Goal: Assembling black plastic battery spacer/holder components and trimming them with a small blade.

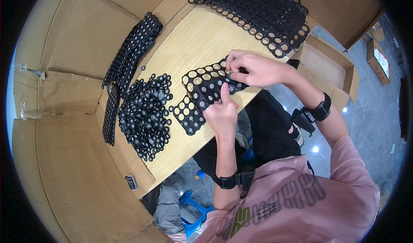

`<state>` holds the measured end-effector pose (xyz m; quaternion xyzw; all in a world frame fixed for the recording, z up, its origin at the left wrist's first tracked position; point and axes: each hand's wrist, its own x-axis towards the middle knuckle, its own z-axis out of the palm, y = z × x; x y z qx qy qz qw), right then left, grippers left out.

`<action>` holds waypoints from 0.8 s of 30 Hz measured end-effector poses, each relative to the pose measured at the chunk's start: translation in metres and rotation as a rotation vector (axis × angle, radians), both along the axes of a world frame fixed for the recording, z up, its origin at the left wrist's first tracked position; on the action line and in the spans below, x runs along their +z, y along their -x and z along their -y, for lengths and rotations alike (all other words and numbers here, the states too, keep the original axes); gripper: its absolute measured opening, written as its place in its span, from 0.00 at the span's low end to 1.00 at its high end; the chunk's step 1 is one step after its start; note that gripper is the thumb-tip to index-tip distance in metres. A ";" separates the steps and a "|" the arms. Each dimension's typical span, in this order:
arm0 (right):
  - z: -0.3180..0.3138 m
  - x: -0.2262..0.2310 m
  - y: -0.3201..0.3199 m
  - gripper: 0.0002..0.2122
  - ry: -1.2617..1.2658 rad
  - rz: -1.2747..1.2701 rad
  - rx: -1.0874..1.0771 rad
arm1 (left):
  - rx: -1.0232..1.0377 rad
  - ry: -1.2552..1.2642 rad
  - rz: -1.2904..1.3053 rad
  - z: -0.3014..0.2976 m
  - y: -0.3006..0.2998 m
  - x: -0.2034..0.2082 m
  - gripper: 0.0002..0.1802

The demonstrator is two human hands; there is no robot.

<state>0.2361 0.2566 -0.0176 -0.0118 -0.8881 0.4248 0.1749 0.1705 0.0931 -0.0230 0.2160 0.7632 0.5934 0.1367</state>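
A black rubber-like sheet (206,92) lies near the table's front edge, with rows of round holes. Some rings frame bare holes, while others still hold grey-centred discs. My left hand (221,114) grips the near edge of this sheet, thumb on top and the other fingers curled out of sight. Over the sheet's right end, my right hand (254,69) has its fingers closed on the material; the exact pinch point is partly hidden. Left of the sheet is a heap of loose black ring-shaped pieces (146,114) with grey centres.
Black strips with pale dots (133,49) lean along the cardboard wall (64,148) at the left. A stack of emptied perforated sheets (258,15) covers the table's far end. An open cardboard box (329,62) stands right of the table (185,41). Blue plastic (191,208) shows below.
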 end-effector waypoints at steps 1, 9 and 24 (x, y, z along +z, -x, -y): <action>0.001 0.003 -0.001 0.12 0.001 -0.001 0.002 | 0.002 0.001 -0.001 0.002 0.001 0.000 0.13; -0.009 0.008 -0.009 0.13 0.196 0.051 0.048 | 0.059 -0.022 0.006 -0.005 -0.001 0.002 0.15; 0.002 0.002 -0.008 0.11 0.091 0.016 0.016 | -0.012 -0.127 0.058 -0.002 0.001 -0.004 0.11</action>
